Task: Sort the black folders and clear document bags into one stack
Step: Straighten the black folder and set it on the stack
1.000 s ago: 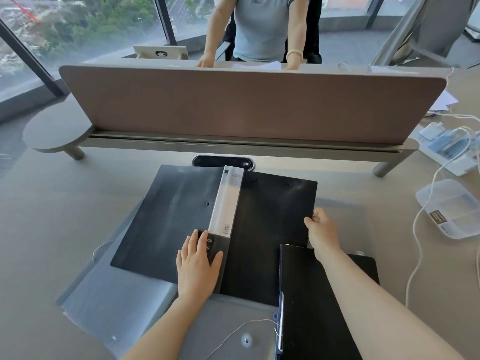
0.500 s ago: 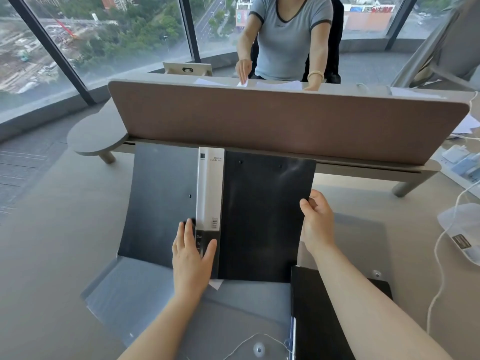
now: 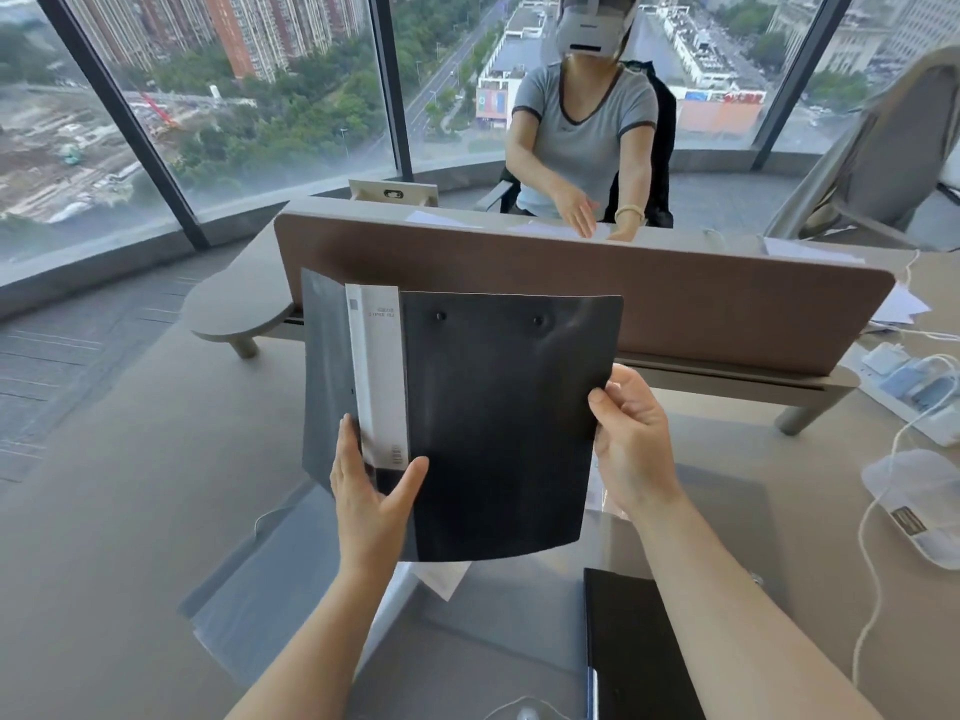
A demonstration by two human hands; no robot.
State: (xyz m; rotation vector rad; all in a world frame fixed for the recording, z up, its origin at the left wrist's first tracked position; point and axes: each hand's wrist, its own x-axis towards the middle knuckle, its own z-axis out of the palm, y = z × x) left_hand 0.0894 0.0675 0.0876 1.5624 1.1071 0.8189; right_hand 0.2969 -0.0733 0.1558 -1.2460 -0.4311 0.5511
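An open black folder (image 3: 498, 423) with a white spine label is held up off the desk, nearly upright, its covers partly folded toward each other. My left hand (image 3: 371, 496) grips it at the bottom of the spine. My right hand (image 3: 631, 441) holds the right cover's edge. Below it, clear document bags (image 3: 270, 589) lie spread on the desk, one with a string-tie button near the bottom edge. A second black folder (image 3: 631, 641) lies closed at the lower right, partly under my right forearm.
A brown divider panel (image 3: 701, 304) crosses the desk behind the folder. Across it a person sits handling white papers. White cables, a power strip (image 3: 914, 392) and a clear plastic box (image 3: 919, 506) lie at the right. Windows stand to the left.
The black folder went from lying open and flat on the desk to being lifted upright in both hands, its left cover swinging inward. My view tilted upward.
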